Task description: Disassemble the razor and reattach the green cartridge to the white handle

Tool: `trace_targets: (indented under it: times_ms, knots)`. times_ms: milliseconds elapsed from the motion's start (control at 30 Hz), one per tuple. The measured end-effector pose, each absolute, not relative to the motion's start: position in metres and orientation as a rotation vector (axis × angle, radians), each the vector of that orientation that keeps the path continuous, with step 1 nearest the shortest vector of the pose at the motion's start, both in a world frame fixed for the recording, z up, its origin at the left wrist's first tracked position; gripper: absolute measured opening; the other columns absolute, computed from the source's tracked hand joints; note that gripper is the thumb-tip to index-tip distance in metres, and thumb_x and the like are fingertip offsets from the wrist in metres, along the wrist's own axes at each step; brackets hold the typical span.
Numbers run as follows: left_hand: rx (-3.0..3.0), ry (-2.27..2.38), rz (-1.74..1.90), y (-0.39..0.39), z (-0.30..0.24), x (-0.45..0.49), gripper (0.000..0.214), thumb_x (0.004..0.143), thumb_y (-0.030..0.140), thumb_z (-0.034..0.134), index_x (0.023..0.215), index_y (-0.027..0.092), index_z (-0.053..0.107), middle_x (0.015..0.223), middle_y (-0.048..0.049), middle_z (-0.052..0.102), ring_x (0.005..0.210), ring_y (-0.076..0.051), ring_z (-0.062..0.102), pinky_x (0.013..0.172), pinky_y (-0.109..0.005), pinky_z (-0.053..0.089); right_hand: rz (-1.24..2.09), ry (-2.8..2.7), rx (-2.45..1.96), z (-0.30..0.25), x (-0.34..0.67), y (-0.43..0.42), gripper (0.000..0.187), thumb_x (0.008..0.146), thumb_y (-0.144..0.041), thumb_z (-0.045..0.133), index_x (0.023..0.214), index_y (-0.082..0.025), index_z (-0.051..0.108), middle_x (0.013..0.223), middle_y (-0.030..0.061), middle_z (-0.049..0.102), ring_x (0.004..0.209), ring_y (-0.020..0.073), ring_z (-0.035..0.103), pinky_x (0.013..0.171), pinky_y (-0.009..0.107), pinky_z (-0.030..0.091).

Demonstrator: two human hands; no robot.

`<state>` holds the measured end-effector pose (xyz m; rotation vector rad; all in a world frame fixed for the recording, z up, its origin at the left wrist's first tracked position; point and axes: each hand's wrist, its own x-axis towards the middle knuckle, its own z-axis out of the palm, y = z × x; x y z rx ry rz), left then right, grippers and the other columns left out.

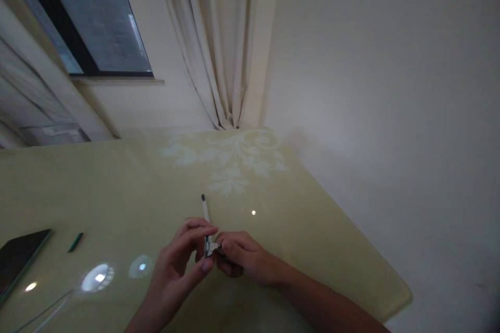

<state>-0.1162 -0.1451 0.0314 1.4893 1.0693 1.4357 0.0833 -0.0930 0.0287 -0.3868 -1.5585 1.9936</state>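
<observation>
Over the near part of the table, my left hand pinches a small dark, green-edged piece between thumb and fingertips. My right hand has its fingers curled round a small silvery metal piece, which meets the dark piece from the right. Whether the two pieces are joined or only touching, I cannot tell; fingers hide much of both. Just beyond my left fingers lies a thin white stick with a dark tip, its near end hidden behind the hand.
On the glossy yellow-green table lie a dark flat tablet-like slab, a short dark green strip and a thin white cable at left. Lamp reflections spot the surface. A wall borders the right; curtains hang behind.
</observation>
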Motion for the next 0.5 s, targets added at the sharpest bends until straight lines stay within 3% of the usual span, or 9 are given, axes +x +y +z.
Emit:
trace_targets:
  times_ms: [133, 400, 500]
  knots:
    - [1.501, 1.011, 1.39, -0.145, 0.03, -0.12, 0.039, 0.085, 0.044, 0.089, 0.12, 0.029, 0.084, 0.119, -0.0103, 0.062, 0.088, -0.019, 0.065, 0.082, -0.03, 0.059, 1.998, -1.577, -0.398, 0.037, 0.086, -0.094, 0.061, 0.102, -0.073, 0.06, 0.083, -0.015, 0.063, 0.067, -0.0042, 0.048, 0.057, 0.0089, 0.037, 0.053, 0.024, 0.028]
    - [1.51, 0.93, 1.372, -0.141, 0.026, -0.13, 0.041, 0.079, 0.044, 0.095, 0.115, 0.028, 0.084, 0.116, -0.0104, 0.062, 0.091, -0.02, 0.061, 0.074, -0.027, 0.052, 2.145, -1.583, -0.383, 0.04, 0.093, -0.087, 0.054, 0.099, -0.067, 0.068, 0.093, -0.013, 0.071, 0.074, -0.0003, 0.061, 0.06, 0.0098, 0.05, 0.057, 0.023, 0.035]
    - [1.487, 0.886, 1.33, -0.141, 0.031, -0.128, 0.041, 0.078, 0.048, 0.095, 0.112, 0.027, 0.086, 0.113, -0.0109, 0.063, 0.091, -0.022, 0.062, 0.075, -0.029, 0.052, 2.207, -1.54, -0.354, 0.042, 0.093, -0.088, 0.052, 0.098, -0.065, 0.071, 0.093, -0.014, 0.071, 0.071, -0.0019, 0.06, 0.056, 0.0084, 0.046, 0.053, 0.023, 0.033]
